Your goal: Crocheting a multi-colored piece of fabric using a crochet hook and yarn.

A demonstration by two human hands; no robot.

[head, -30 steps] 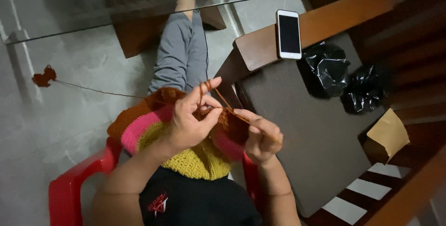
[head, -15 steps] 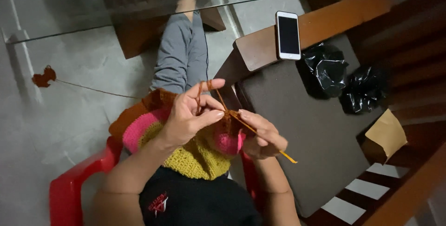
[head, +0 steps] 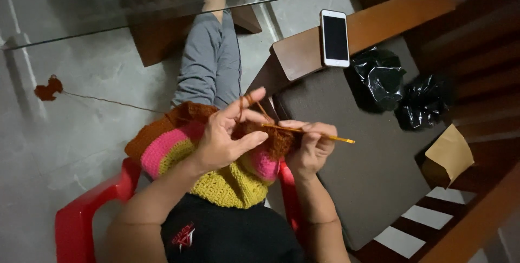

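My left hand (head: 227, 136) pinches the brown edge of a crocheted piece (head: 179, 144) banded in brown, pink and yellow, which lies over my lap. Brown yarn loops over its raised forefinger. My right hand (head: 311, 146) grips a yellow crochet hook (head: 325, 136) that lies nearly level, its tip in the brown stitches, its tail pointing right. A brown yarn strand (head: 108, 100) runs left across the floor to a small brown yarn clump (head: 47, 89).
I sit on a red plastic chair (head: 86, 214), grey trouser leg stretched forward. A white phone (head: 335, 38) lies on a wooden armrest (head: 295, 54). Two black plastic bags (head: 379, 79) and a brown paper piece (head: 449, 152) rest on the dark seat to my right. A glass tabletop (head: 81, 3) is ahead.
The hook has swung from steeply slanted to nearly level, its tail out to the right. My right hand has shifted right and up; my left forefinger has lifted with the yarn.
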